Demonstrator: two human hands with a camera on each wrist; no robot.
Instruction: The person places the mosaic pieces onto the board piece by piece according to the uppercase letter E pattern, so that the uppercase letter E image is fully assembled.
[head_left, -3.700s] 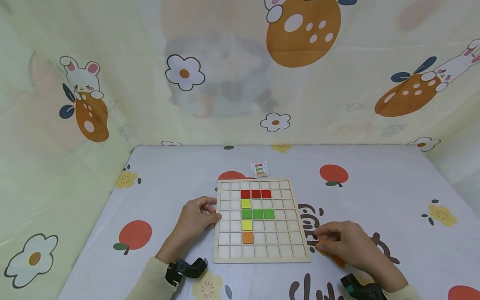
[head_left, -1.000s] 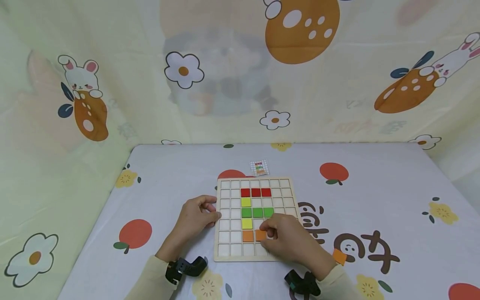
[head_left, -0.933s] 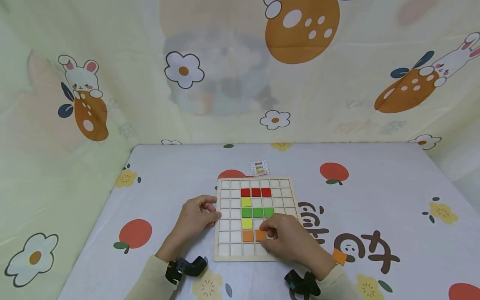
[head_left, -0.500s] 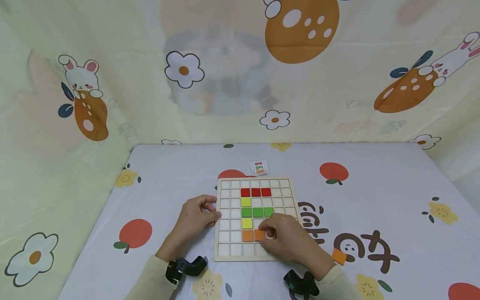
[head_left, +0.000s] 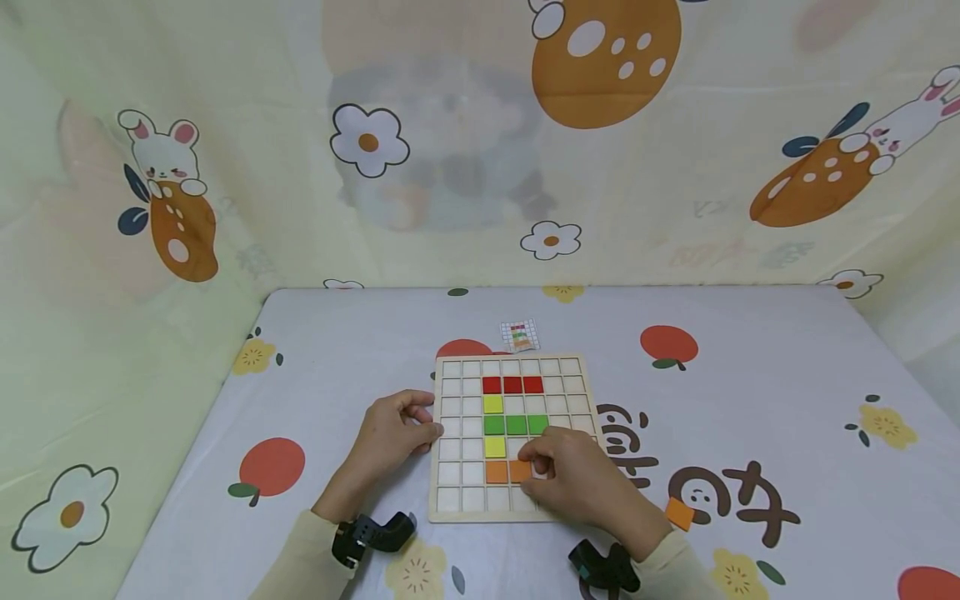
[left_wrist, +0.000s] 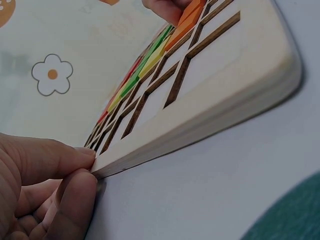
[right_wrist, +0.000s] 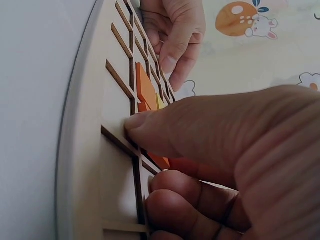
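Note:
A pale wooden grid board (head_left: 577, 500) lies on the table. Red, yellow, green and orange square tiles fill some of its cells. My left hand (head_left: 393, 432) is at the board's left edge, with thumb and a finger gripping the rim in the left wrist view. Over the lower middle of the board, my right hand (head_left: 581, 475) pinches an orange tile (head_left: 519, 472) between thumb and fingers. That tile sits in the cell right of another orange tile (head_left: 497, 472), below the yellow tile (head_left: 495, 447). The right hand hides some cells behind it.
One loose orange tile (head_left: 679, 513) lies on the tablecloth (head_left: 750, 375), right of the board and near my right forearm. Behind the board lies a small pattern card (head_left: 519, 335) with coloured squares. A patterned cloth (head_left: 450, 200) hangs behind the table.
From the loose orange tiles at the right, my right hand has moved left onto the board with one. That tile has shifted slightly left into its cell. My left hand has stayed put.

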